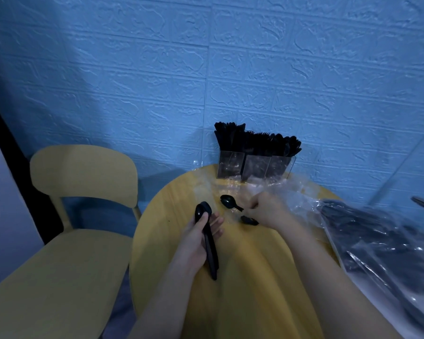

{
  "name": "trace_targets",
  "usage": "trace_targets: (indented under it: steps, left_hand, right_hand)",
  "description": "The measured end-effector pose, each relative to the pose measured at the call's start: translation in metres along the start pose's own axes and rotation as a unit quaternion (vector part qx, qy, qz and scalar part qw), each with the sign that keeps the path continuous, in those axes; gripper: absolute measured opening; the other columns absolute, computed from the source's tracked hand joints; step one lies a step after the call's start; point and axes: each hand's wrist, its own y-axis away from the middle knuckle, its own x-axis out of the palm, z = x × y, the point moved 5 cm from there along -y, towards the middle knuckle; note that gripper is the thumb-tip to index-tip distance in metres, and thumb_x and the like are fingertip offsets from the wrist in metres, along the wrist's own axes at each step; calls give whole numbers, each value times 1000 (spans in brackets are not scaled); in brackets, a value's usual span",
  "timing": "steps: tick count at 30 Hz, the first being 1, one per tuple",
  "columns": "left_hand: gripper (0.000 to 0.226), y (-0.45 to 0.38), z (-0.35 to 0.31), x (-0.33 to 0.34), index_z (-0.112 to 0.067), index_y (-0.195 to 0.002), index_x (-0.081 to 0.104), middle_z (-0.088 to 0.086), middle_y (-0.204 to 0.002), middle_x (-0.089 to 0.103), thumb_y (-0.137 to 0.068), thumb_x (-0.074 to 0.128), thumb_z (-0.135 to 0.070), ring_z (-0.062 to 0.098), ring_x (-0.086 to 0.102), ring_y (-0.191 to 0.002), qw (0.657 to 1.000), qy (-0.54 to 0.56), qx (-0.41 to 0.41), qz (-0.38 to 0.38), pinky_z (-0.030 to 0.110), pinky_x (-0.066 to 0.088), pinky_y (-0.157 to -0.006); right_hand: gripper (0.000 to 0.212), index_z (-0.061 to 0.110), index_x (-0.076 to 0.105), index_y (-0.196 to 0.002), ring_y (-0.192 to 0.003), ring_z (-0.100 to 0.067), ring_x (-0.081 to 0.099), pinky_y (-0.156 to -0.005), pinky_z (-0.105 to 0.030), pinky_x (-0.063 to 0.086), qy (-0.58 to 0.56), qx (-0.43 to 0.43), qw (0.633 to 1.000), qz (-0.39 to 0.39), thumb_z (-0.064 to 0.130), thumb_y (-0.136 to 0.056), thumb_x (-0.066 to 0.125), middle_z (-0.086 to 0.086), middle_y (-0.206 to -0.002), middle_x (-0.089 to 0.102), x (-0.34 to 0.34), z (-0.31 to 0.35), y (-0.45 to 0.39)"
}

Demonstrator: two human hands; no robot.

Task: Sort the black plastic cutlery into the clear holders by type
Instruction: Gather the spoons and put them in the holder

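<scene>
Two bare forearms reach in over the round yellow desk (242,277); the left hand (196,241) grips a small bundle of black spoons (207,238) by the handles, thumb across them, bowls pointing away; the right hand (267,211) has its fingers curled, pinching the handle end of a single spoon (228,201) that lies on the desk; another black piece (249,220) lies just under that hand, its type unclear. Crumpled clear wrapping (289,194) spreads between the right hand and the holders, and a clear plastic bag (382,245) of more black cutlery lies at the right edge. Three clear holders (255,167) stand side by side at the far edge against the blue wall (206,69), each packed upright with black cutlery (255,140); a yellow chair (83,177) stands left of the desk.
</scene>
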Motion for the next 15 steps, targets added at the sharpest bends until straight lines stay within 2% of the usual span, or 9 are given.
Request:
trace_targets:
  steps: [2, 4, 7, 11, 13, 15]
  left_hand:
    - [31, 0, 1, 2, -4, -129, 48, 16, -102, 70, -99, 47, -12, 25, 70, -89, 1000, 11, 1, 1, 32, 57, -63]
    - [31, 0, 2, 3, -5, -130, 47, 18, -105, 70, -100, 44, -13, 27, 70, -91, 1000, 12, 3, 5, 33, 57, -65]
    - [33, -2, 5, 2, -4, -129, 49, 16, -101, 71, -101, 42, -19, 24, 71, -83, 1000, 4, -10, 3, 34, 56, -65]
    - [44, 0, 7, 0, -5, -114, 60, 12, -93, 73, -101, 34, -39, 22, 70, -80, 999, -6, -38, -6, 32, 48, -67]
    - [53, -1, 6, 0, -2, -107, 61, 10, -97, 69, -98, 35, -47, 23, 66, -86, 999, -11, -33, -3, 33, 49, -69]
    - [50, -5, 4, -4, -2, -114, 57, 9, -97, 63, -94, 45, -46, 22, 63, -87, 1000, -17, -4, -6, 32, 54, -66]
  right_hand:
    - [15, 9, 72, -91, -81, -18, 62, -72, -31, 51, -37, 0, 999, -20, 22, -88, 65, -6, -89, 69, -11, -1, 10]
    - [15, 11, 71, -93, -78, -14, 60, -66, -24, 48, -80, -28, 996, -28, 23, -88, 65, -3, -87, 68, -16, 9, 24]
    - [16, 17, 67, -100, -74, -10, 59, -57, -17, 43, -150, -71, 986, 31, 26, -87, 68, 0, -86, 66, 0, 32, 43]
    - [15, 19, 63, -103, -87, -11, 59, -61, -15, 40, -132, -96, 986, 42, 25, -89, 64, 0, -105, 66, 30, 44, 48]
    - [16, 18, 64, -104, -86, -11, 59, -62, -15, 40, -126, -108, 985, 46, 25, -91, 62, 2, -100, 65, 38, 47, 49]
    - [15, 18, 65, -102, -79, -12, 57, -62, -18, 41, -105, -126, 985, 60, 27, -92, 60, 2, -88, 63, 43, 49, 51]
